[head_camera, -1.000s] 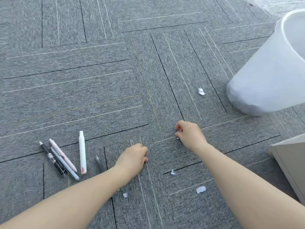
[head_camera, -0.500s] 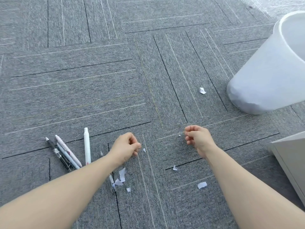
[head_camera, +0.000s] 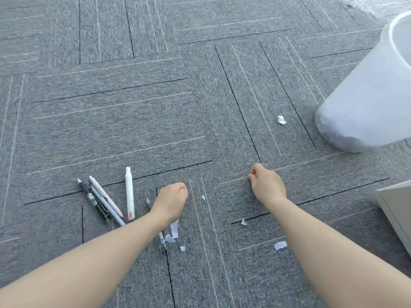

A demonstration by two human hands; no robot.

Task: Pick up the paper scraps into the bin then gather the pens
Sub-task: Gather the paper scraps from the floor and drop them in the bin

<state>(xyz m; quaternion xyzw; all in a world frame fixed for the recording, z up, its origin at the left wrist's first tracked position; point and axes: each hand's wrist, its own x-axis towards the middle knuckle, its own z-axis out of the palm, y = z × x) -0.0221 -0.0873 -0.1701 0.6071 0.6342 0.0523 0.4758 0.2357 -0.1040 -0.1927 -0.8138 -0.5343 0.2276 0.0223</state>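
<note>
White paper scraps lie on the grey carpet: one near the bin (head_camera: 281, 120), a tiny one (head_camera: 203, 197) between my hands, one (head_camera: 244, 222) and one (head_camera: 280, 245) beside my right forearm, and a cluster (head_camera: 174, 228) under my left wrist. My left hand (head_camera: 171, 201) is curled into a fist just above the carpet; its inside is hidden. My right hand (head_camera: 266, 185) has curled fingers with a sliver of white paper showing at its far side. Several pens (head_camera: 104, 201) and a white marker (head_camera: 129, 193) lie left of my left hand. Another pen (head_camera: 162, 241) pokes out under my left forearm.
The translucent white bin (head_camera: 367, 96) stands on the carpet at the upper right, beyond my right hand. A white cabinet corner (head_camera: 398, 210) juts in at the right edge, near my right forearm.
My left hand lifted off the carpet and drew back into a fist, uncovering the scraps and pen beneath the wrist. My right hand rose slightly and shifted right. The view moved a little.
</note>
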